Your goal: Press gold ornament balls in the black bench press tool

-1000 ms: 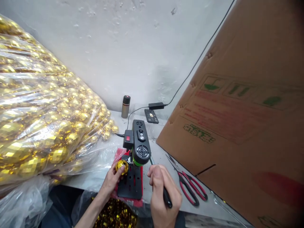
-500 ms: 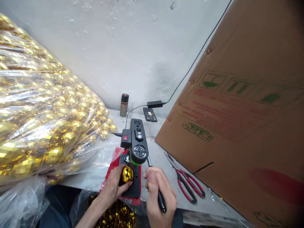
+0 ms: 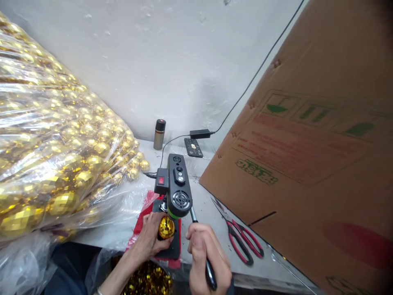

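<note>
A small black press-like machine (image 3: 179, 186) with two round vents stands on a dark base plate over a red sheet (image 3: 139, 223). Below its head, my left hand (image 3: 150, 237) grips a faceted gold ball (image 3: 166, 228) between thumb and fingers, over the base plate. My right hand (image 3: 208, 256) is wrapped round the black-ended lever (image 3: 210, 275) at the machine's right side. Red-and-black scissors (image 3: 241, 237) lie to the right of that hand.
A big clear bag of gold balls (image 3: 67, 155) fills the left. A cardboard box (image 3: 307, 155) leans at the right. Behind the machine are a bottle (image 3: 159, 135), a phone (image 3: 193, 148) and a black adapter (image 3: 200, 134) with its cable. Gold pieces (image 3: 150, 278) lie below the table edge.
The gold ball has turned in my left hand and now shows a ring of facets round a centre point. My right hand stays on the lever, slightly lower. The view has shifted a little.
</note>
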`<state>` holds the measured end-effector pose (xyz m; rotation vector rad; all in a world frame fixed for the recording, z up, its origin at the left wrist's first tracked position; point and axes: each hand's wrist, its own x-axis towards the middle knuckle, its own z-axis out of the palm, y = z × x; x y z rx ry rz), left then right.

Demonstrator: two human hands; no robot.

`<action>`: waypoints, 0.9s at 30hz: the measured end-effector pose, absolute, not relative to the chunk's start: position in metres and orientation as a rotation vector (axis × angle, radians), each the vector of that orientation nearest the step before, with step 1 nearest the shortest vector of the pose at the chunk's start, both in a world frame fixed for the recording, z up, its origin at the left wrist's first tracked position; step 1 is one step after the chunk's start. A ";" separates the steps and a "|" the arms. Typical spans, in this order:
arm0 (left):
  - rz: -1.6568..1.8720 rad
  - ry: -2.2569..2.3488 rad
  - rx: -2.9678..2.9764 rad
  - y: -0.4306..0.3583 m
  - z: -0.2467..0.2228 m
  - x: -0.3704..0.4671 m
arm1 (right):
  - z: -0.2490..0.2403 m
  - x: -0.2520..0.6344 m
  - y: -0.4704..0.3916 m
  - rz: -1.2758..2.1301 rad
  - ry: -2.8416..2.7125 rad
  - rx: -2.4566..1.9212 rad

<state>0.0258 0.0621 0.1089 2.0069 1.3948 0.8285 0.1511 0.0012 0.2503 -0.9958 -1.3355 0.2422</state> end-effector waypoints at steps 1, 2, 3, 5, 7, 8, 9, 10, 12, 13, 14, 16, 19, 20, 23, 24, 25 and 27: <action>0.821 1.401 2.003 0.062 0.108 0.026 | 0.249 0.149 0.001 0.246 -1.315 -0.999; 0.816 1.407 2.000 0.061 0.106 0.025 | 0.248 0.148 0.000 0.247 -1.298 -1.003; 0.814 1.409 1.998 0.061 0.105 0.025 | 0.245 0.147 0.000 0.247 -1.287 -1.006; 0.819 1.404 1.994 0.061 0.101 0.025 | 0.237 0.145 -0.001 0.234 -1.273 -1.022; 0.845 1.402 1.994 0.060 0.095 0.025 | 0.228 0.143 -0.002 0.211 -1.259 -1.048; 0.864 1.405 1.998 0.060 0.092 0.025 | 0.223 0.142 -0.002 0.198 -1.246 -1.063; 0.882 1.409 2.007 0.060 0.090 0.026 | 0.219 0.141 -0.001 0.183 -1.231 -1.072; 0.899 1.413 2.015 0.060 0.087 0.026 | 0.215 0.140 -0.001 0.167 -1.216 -1.073; 0.921 1.419 2.026 0.060 0.084 0.027 | 0.211 0.137 0.001 0.133 -1.190 -1.049; 0.922 1.419 2.025 0.060 0.083 0.028 | 0.210 0.136 0.002 0.119 -1.181 -1.037; 0.922 1.419 2.022 0.060 0.083 0.028 | 0.209 0.135 0.003 0.109 -1.172 -1.030; 0.914 1.412 2.015 0.060 0.086 0.028 | 0.209 0.133 0.005 0.097 -1.148 -1.032; 0.892 1.402 2.008 0.060 0.091 0.028 | 0.208 0.130 0.004 0.091 -1.112 -1.048; 0.882 1.402 2.003 0.060 0.092 0.027 | 0.207 0.129 0.004 0.092 -1.108 -1.047; 0.859 1.407 1.986 0.060 0.094 0.027 | 0.205 0.129 0.004 0.091 -1.117 -1.034; 0.859 1.409 1.982 0.060 0.093 0.027 | 0.203 0.130 0.005 0.082 -1.120 -1.039; 0.863 1.412 1.980 0.060 0.093 0.027 | 0.202 0.132 0.006 0.068 -1.125 -1.044; 0.873 1.419 1.982 0.060 0.092 0.028 | 0.200 0.137 0.010 0.014 -1.162 -1.026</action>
